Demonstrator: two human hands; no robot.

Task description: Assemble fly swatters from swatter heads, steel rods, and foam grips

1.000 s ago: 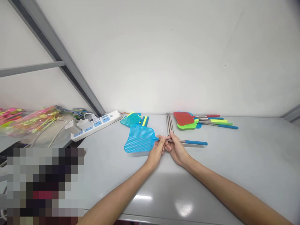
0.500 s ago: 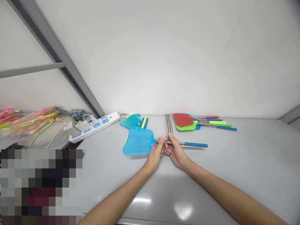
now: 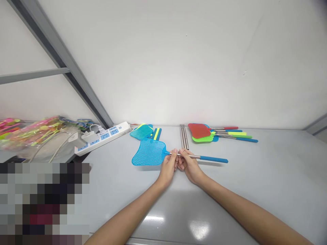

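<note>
A blue fly swatter (image 3: 150, 152) lies level across both hands, its mesh head to the left and its blue grip to the right. My left hand (image 3: 169, 165) is closed on the metal rod close to the head. Right beside it, my right hand (image 3: 189, 165) pinches the same rod nearer the grip. The fingertips of both hands almost meet and hide part of the rod. Just beyond them, several loose metal rods (image 3: 184, 136) lie side by side on the table.
Assembled swatters with a red head (image 3: 199, 131) on top lie stacked at the back right. Loose teal heads (image 3: 142, 132) and blue and yellow grips (image 3: 157, 134) lie at the back left. A white power strip (image 3: 103, 137) and bagged colourful items (image 3: 46, 132) are farther left.
The swatter has tilted slightly, its head shifting a little left and up and its grip end dropping a bit. Both hands have stayed on the rod, the right hand edging left.
</note>
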